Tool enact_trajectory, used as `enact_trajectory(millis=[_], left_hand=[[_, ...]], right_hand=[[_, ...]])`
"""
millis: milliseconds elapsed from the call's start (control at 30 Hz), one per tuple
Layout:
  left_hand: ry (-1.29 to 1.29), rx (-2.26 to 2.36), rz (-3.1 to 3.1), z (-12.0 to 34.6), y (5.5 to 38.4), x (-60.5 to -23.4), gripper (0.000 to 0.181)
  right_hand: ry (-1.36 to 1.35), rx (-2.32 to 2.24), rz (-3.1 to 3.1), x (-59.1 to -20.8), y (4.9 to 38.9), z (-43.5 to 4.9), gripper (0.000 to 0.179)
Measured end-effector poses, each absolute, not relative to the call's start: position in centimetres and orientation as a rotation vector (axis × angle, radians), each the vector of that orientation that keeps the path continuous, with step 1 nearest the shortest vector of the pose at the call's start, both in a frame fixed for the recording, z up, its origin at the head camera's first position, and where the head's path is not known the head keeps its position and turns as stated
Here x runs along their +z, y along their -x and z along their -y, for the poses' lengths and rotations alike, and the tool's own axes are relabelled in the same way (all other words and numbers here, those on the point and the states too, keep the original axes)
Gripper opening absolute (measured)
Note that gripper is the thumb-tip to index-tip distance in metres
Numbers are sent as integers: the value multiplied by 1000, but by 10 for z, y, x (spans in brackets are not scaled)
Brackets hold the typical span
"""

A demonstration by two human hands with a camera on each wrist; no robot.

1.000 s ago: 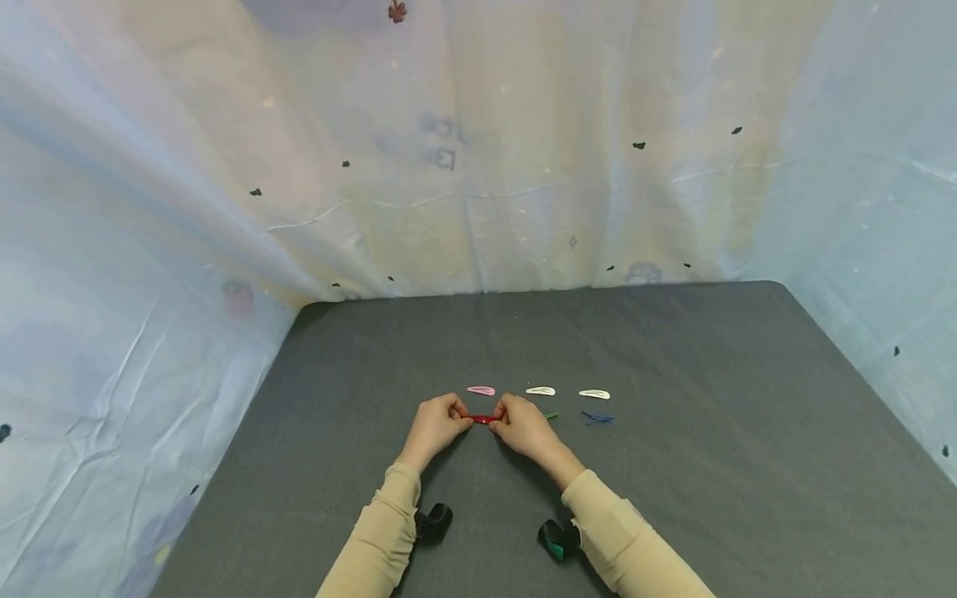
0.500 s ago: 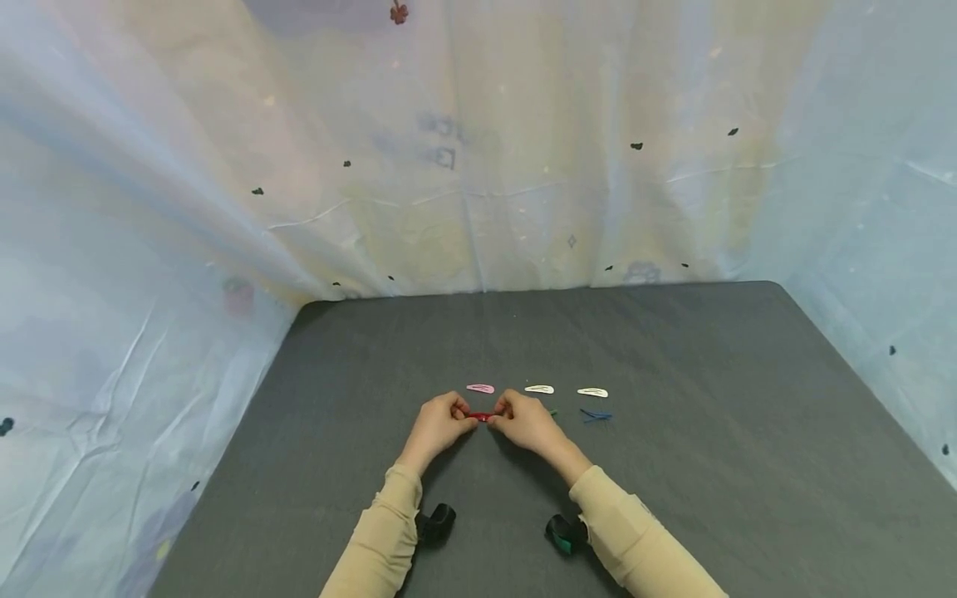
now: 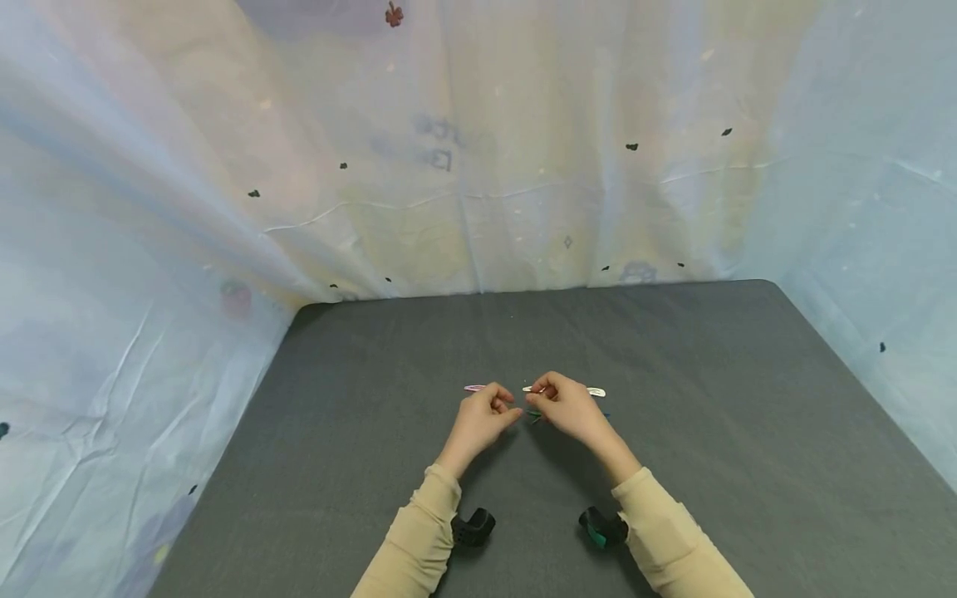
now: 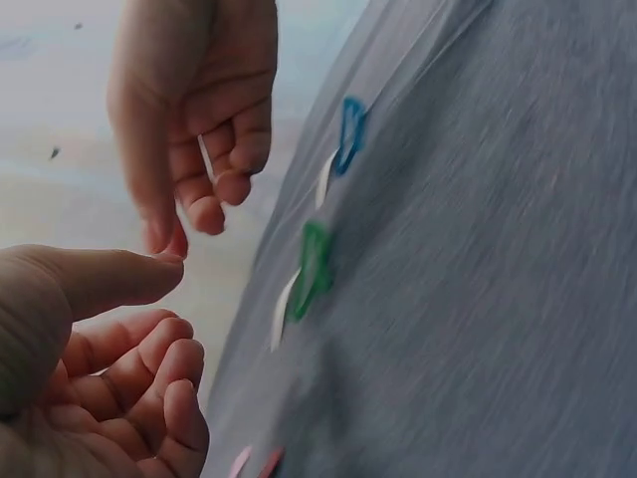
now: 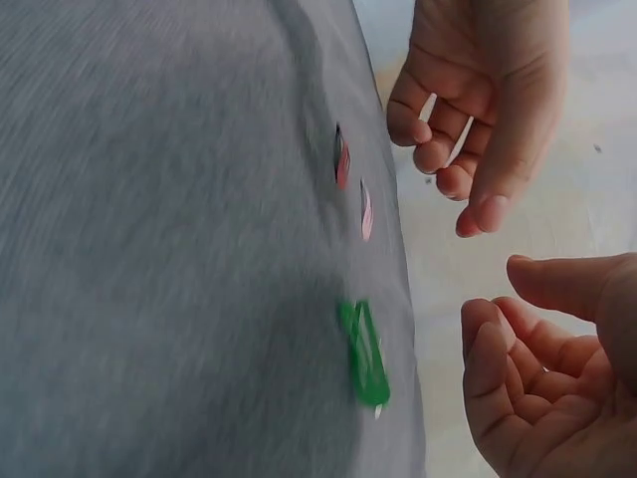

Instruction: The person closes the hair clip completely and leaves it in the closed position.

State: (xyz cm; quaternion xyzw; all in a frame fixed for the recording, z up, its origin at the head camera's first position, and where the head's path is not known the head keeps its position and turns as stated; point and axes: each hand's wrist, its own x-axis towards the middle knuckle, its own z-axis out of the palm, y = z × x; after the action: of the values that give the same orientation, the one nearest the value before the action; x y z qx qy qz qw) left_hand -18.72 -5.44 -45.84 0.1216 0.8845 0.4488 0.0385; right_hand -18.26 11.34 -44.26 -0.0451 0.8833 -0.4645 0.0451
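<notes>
My left hand (image 3: 482, 419) hovers over the table with thumb and fingers loosely bent, holding nothing. Close to its right is my right hand (image 3: 571, 409), also without anything in its fingers, above a green snap hair clip (image 5: 368, 363). That green clip looks spread apart. A slim red hair clip (image 5: 343, 167) lies on the cloth beside a pink one (image 5: 366, 211); in the head view the left hand covers the red clip. A blue hair clip (image 4: 349, 134), mostly behind the right hand in the head view, appears in the left wrist view.
Two cream-white hair clips lie behind the coloured ones, one (image 4: 282, 314) by the green clip and another (image 3: 596, 392) farther right. Dark grey cloth (image 3: 359, 365) covers the table, and a patterned curtain (image 3: 478, 208) hangs at its back edge.
Both hands have let go of the red hair clip and moved right, to above the green one. The red clip stays on the table at the left.
</notes>
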Motion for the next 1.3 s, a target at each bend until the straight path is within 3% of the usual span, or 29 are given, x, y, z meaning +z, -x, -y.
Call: enact_trajectory(millis=[500, 1300], left_hand=[[-415, 1335, -2777, 28, 184, -486, 38], [-412, 1170, -2946, 25, 188, -494, 25]], right_hand=[[17, -1360, -2735, -468, 179, -139, 20], [118, -1074, -2911, -481, 183, -132, 13]])
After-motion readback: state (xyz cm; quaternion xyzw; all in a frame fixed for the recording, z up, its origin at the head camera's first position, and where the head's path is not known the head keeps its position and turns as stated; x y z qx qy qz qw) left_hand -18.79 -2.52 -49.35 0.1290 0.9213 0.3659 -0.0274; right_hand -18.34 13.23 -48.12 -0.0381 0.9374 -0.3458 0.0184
